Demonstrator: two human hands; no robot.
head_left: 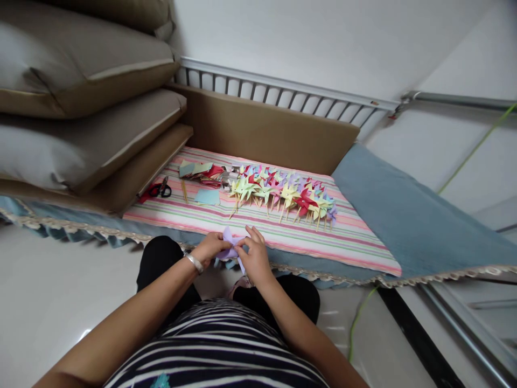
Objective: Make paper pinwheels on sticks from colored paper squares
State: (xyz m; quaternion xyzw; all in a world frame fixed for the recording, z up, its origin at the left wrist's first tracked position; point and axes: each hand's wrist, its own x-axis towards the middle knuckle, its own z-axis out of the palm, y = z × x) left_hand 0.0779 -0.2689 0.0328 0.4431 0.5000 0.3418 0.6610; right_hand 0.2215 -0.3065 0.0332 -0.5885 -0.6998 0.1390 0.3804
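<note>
A purple paper pinwheel (228, 237) is between my two hands, just in front of the bed's near edge. My left hand (212, 247) pinches its left side, with a bracelet on that wrist. On the other side, my right hand (253, 256) presses thumb and forefinger together at the pinwheel's middle, its other fingers raised. Anything small in that pinch is hidden. Beyond my hands lies a dense group of finished pinwheels (288, 194) in yellow, red, green, pink and purple, their wooden sticks pointing toward me.
Left of the pinwheels lie stacked coloured paper pieces (202, 170), a light blue sheet (207, 196), thin sticks (184, 191) and scissors (165, 188) on a striped cloth (194, 215). Large cushions (89, 124) are piled at left. A brown board (266, 126) leans against the railing behind.
</note>
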